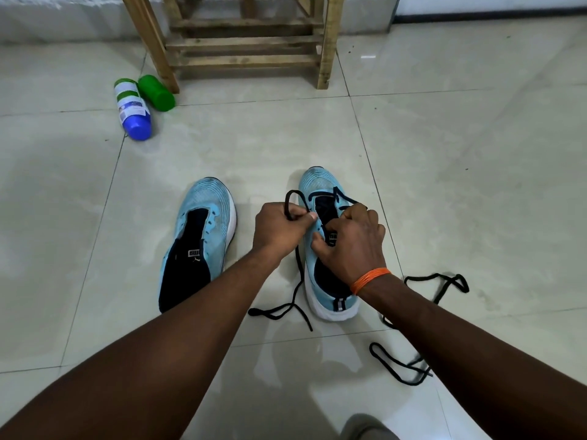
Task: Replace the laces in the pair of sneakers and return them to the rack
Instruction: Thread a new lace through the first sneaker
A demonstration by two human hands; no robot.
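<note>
Two light blue sneakers stand side by side on the tiled floor, toes pointing away from me. The left sneaker (203, 236) has no lace in its eyelets. A black lace (295, 265) runs through the front eyelets of the right sneaker (320, 185) and trails onto the floor at its left side. My left hand (279, 228) pinches a loop of this lace beside the shoe. My right hand (352, 246) rests over the shoe's tongue with its fingers curled on the upper near the eyelets. A second black lace (422, 328) lies loose on the floor to the right.
A wooden rack (247, 42) stands at the back against the wall. Two bottles lie on the floor at its left foot, one white and blue (131, 109), one green (157, 92). My knee shows at the bottom edge (368, 427).
</note>
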